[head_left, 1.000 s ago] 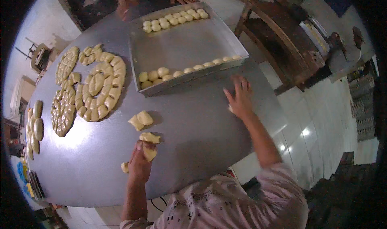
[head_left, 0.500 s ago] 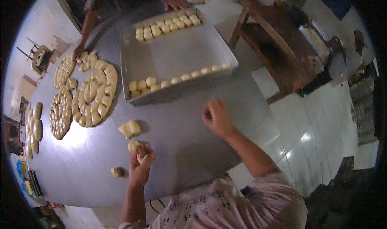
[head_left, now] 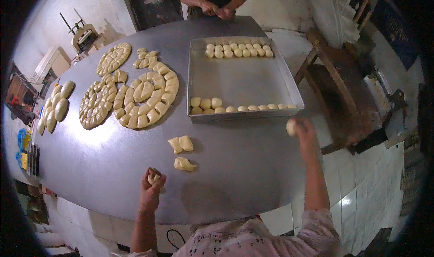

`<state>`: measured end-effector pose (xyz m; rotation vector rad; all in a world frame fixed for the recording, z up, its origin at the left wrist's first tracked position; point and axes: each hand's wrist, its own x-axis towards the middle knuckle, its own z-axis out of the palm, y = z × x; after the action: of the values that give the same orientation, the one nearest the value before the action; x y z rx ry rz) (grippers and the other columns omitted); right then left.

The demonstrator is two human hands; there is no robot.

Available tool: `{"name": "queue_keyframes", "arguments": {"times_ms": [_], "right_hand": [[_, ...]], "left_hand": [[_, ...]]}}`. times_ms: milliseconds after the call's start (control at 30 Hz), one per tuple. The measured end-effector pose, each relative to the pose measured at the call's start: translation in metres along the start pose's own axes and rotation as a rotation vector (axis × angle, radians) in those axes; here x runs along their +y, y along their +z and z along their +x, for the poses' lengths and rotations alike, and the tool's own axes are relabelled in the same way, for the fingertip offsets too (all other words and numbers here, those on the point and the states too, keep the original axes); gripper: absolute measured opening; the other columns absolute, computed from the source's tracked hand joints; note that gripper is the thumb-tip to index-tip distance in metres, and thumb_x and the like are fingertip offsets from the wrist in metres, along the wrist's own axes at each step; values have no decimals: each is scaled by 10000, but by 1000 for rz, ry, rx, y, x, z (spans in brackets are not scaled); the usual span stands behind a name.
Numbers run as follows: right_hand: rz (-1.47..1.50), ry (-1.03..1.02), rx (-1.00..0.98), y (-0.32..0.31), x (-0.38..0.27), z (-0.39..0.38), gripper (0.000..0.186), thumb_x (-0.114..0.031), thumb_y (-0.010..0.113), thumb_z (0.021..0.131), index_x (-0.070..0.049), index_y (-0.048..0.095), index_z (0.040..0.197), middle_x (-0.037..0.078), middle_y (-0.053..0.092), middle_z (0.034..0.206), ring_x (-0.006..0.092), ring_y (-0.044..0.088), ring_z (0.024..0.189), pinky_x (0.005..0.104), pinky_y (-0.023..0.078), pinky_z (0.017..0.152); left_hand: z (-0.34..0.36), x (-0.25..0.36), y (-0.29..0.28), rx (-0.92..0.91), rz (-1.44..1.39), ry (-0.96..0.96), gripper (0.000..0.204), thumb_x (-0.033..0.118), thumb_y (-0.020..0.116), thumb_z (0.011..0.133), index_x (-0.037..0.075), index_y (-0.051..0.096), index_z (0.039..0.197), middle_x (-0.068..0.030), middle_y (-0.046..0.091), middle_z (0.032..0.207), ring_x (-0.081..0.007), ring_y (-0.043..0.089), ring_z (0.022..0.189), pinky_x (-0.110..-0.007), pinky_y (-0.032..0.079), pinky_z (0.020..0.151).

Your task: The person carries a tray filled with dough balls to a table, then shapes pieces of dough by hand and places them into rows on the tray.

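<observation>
My left hand (head_left: pixel 151 182) is closed on a small lump of pale dough (head_left: pixel 153 177) low over the metal table (head_left: pixel 230 166). Just right of it lie loose dough pieces (head_left: pixel 185 164), with more dough pieces (head_left: pixel 181 144) beyond them. My right hand (head_left: pixel 304 132) holds a round dough ball (head_left: pixel 291 127) by the table's right side, just below the tray's corner. The large metal tray (head_left: pixel 244 114) bears several rows of dough balls along its far and near sides. Coils of cut dough (head_left: pixel 144 92) and oval dough loaves (head_left: pixel 62 107) lie on the left.
A co-worker (head_left: pixel 214 3) stands across the table, both hands together above its far edge. A wooden stand (head_left: pixel 334 94) is right of the table, over a tiled floor (head_left: pixel 350 202). A metal press (head_left: pixel 85 37) stands by the back wall, and trays (head_left: pixel 33 159) are at the left edge.
The view has shifted. My left hand has pulled away from the dough pieces with a lump. My right hand has moved rightward and now shows a ball. The co-worker's hands have come together.
</observation>
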<state>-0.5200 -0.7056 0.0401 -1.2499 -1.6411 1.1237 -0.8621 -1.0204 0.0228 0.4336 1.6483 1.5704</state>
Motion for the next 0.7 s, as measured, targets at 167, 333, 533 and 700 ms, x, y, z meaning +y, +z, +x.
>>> {"name": "queue_keyframes", "arguments": {"times_ms": [167, 333, 533, 700], "right_hand": [[118, -532, 322, 132, -48, 88, 198, -121, 616, 817, -29, 623, 992, 83, 614, 946, 187, 561, 929, 316, 444, 837], [-60, -353, 9, 176, -56, 48, 259, -172, 608, 833, -17, 615, 1039, 159, 634, 1001, 270, 611, 940, 357, 457, 846], [317, -35, -691, 168, -52, -134, 297, -124, 513, 905, -47, 538, 1191, 112, 532, 1225, 178, 514, 1086, 307, 420, 917], [-827, -332, -130, 51, 31, -128, 388, -161, 563, 855, -80, 513, 1232, 159, 496, 1226, 336, 459, 1115, 435, 369, 946]], "left_hand": [[9, 4, 47, -57, 229, 56, 238, 100, 637, 828, 119, 405, 778, 56, 383, 722, -56, 359, 675, -214, 309, 590], [16, 16, 26, -251, -29, -9, 277, 241, 538, 910, 56, 472, 1105, -33, 499, 985, -108, 476, 913, -242, 390, 812], [13, 15, 52, -767, 46, -66, 408, 151, 562, 878, 56, 473, 1265, -109, 550, 1174, -179, 522, 1064, -337, 430, 898], [94, 0, 4, -116, 905, 711, 393, 175, 632, 810, 48, 548, 1172, -149, 543, 1108, -301, 489, 1042, -397, 377, 938]]}}
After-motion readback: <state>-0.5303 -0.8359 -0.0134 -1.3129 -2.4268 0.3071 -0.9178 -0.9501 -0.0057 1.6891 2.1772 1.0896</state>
